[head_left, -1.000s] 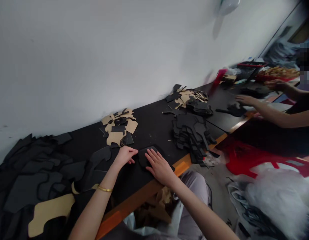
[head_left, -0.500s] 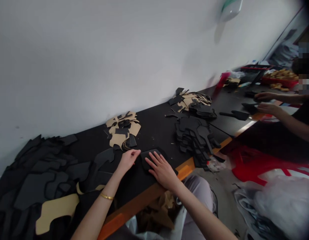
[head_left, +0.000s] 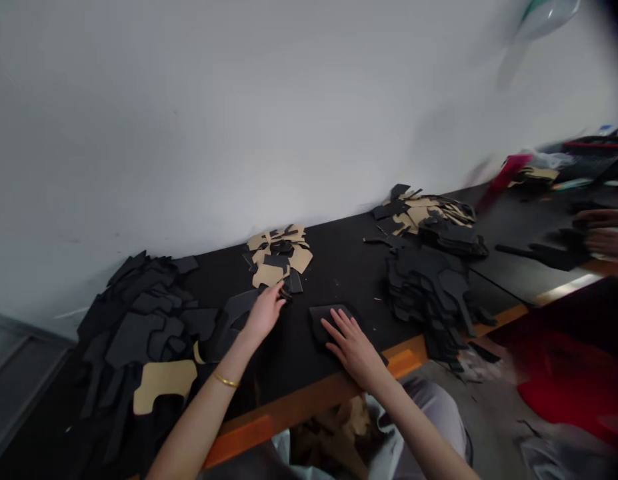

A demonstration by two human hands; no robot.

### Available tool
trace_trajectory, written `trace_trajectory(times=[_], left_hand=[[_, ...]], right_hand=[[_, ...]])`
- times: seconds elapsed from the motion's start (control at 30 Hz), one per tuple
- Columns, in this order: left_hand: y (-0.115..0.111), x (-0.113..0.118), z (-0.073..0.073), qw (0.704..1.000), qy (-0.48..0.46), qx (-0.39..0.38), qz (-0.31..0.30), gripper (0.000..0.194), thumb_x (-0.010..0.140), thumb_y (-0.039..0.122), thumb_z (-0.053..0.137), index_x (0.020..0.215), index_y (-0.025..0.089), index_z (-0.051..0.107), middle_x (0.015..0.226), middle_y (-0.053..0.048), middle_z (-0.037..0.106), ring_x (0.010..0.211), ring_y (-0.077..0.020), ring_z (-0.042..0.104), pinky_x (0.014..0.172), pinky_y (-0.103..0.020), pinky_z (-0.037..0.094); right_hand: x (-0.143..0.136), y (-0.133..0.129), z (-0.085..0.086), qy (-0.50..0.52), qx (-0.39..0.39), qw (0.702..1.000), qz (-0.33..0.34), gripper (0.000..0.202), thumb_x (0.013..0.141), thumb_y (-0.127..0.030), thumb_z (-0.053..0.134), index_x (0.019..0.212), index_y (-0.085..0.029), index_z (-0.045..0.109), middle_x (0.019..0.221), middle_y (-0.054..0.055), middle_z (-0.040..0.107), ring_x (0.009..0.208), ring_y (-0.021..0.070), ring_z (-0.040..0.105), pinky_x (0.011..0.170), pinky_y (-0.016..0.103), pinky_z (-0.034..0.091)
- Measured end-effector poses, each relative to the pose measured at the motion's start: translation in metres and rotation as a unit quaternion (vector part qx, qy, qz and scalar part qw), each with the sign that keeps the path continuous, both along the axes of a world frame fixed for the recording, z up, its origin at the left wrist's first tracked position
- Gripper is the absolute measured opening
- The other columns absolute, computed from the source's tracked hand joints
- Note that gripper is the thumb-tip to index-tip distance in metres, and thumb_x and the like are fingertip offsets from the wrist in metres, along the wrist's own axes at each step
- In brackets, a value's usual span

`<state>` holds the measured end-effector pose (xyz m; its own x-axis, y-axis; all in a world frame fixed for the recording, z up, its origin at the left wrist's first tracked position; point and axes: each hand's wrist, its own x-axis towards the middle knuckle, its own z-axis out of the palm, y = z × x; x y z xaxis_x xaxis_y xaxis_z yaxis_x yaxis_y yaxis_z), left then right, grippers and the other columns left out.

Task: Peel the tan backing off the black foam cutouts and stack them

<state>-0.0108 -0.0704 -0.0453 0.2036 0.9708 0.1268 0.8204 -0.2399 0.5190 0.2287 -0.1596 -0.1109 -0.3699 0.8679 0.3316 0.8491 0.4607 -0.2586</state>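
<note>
My right hand [head_left: 356,350] lies flat with fingers spread on a black sheet piece with rounded corners [head_left: 319,317], near the front of the black table. My left hand [head_left: 265,312] is at the near edge of a small pile of tan and black offcuts [head_left: 271,273]. Its thumb and fingers are drawn together by small dark strips [head_left: 287,293]; what is between them is too small to make out. A curved black cut piece [head_left: 233,313] lies just left of that hand.
At the left is a large heap of black cut pieces [head_left: 133,333], with a tan-faced piece [head_left: 166,380] in front. Stacked black paddle-shaped pieces [head_left: 429,287] sit right, offcuts [head_left: 429,210] behind. A bag of brown scraps [head_left: 333,437] is below the edge. A co-worker's hands [head_left: 606,230] show far right.
My left hand has moved from beside the black piece to the offcut pile. My right hand stays flat on the piece. The view has swung left.
</note>
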Motion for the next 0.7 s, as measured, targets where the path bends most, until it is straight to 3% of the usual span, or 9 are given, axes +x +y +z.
trace_trajectory(times=[0.1,0.17,0.27,0.37,0.5,0.57,0.7], left_hand=[[0.003,-0.053,0.011,0.986,0.146,-0.024,0.072,0.038,0.084,0.017,0.051,0.121,0.014,0.057,0.118,-0.015,0.059,0.106,-0.0248,0.058,0.09,-0.032,0.043],[0.002,-0.084,0.014,0.978,0.177,-0.049,0.095,0.035,0.079,0.017,0.057,0.114,0.012,0.062,0.115,-0.017,0.06,0.105,-0.0296,0.058,0.089,-0.036,0.044],[-0.004,-0.112,0.013,0.975,0.187,-0.061,0.104,0.032,0.078,0.016,0.057,0.11,0.015,0.064,0.116,-0.015,0.061,0.107,-0.0287,0.058,0.091,-0.036,0.043],[-0.013,-0.116,0.01,0.98,0.173,-0.055,0.082,0.032,0.082,0.016,0.051,0.111,0.016,0.063,0.12,-0.013,0.06,0.109,-0.0248,0.057,0.095,-0.034,0.041],[-0.023,-0.105,0.012,0.991,0.093,-0.083,-0.054,0.03,0.072,0.017,0.064,0.101,0.02,0.067,0.113,-0.009,0.064,0.106,-0.0234,0.057,0.096,-0.034,0.041],[-0.025,-0.1,0.015,0.989,0.072,-0.088,-0.094,0.027,0.071,0.02,0.065,0.098,0.022,0.068,0.111,-0.007,0.065,0.104,-0.0229,0.058,0.096,-0.034,0.042],[-0.011,-0.09,0.016,0.995,0.09,0.0,-0.05,0.027,0.084,0.021,0.048,0.103,0.019,0.067,0.111,-0.009,0.063,0.104,-0.0226,0.057,0.095,-0.035,0.042]], right_hand=[[0.008,-0.004,0.0,0.063,-0.027,0.998,0.005,0.046,0.089,-0.029,0.049,0.134,-0.021,0.045,0.146,0.012,0.033,0.136,0.0278,0.03,0.106,0.047,0.037],[0.015,-0.009,-0.002,0.102,-0.033,0.994,-0.012,0.048,0.087,-0.025,0.05,0.134,-0.021,0.045,0.145,0.013,0.034,0.133,0.0272,0.036,0.103,0.044,0.041],[0.023,-0.017,-0.005,0.14,-0.021,0.988,-0.065,0.05,0.083,-0.019,0.049,0.133,-0.022,0.047,0.127,0.013,0.052,0.115,0.0253,0.053,0.094,0.042,0.049],[0.026,-0.02,-0.004,0.159,-0.02,0.984,-0.081,0.045,0.081,-0.015,0.046,0.125,-0.023,0.054,0.1,0.01,0.06,0.092,0.0224,0.06,0.083,0.04,0.053],[0.028,-0.018,0.005,0.183,-0.044,0.979,-0.082,0.045,0.076,-0.013,0.046,0.119,-0.018,0.059,0.091,0.009,0.059,0.084,0.0203,0.06,0.078,0.036,0.054],[0.029,-0.017,0.01,0.196,-0.047,0.976,-0.084,0.045,0.074,-0.013,0.046,0.118,-0.017,0.06,0.09,0.008,0.059,0.082,0.0194,0.06,0.076,0.034,0.054],[0.026,-0.02,0.021,0.219,0.007,0.972,-0.088,0.034,0.078,-0.017,0.047,0.106,-0.019,0.066,0.092,0.009,0.06,0.084,0.02,0.059,0.074,0.034,0.053]])
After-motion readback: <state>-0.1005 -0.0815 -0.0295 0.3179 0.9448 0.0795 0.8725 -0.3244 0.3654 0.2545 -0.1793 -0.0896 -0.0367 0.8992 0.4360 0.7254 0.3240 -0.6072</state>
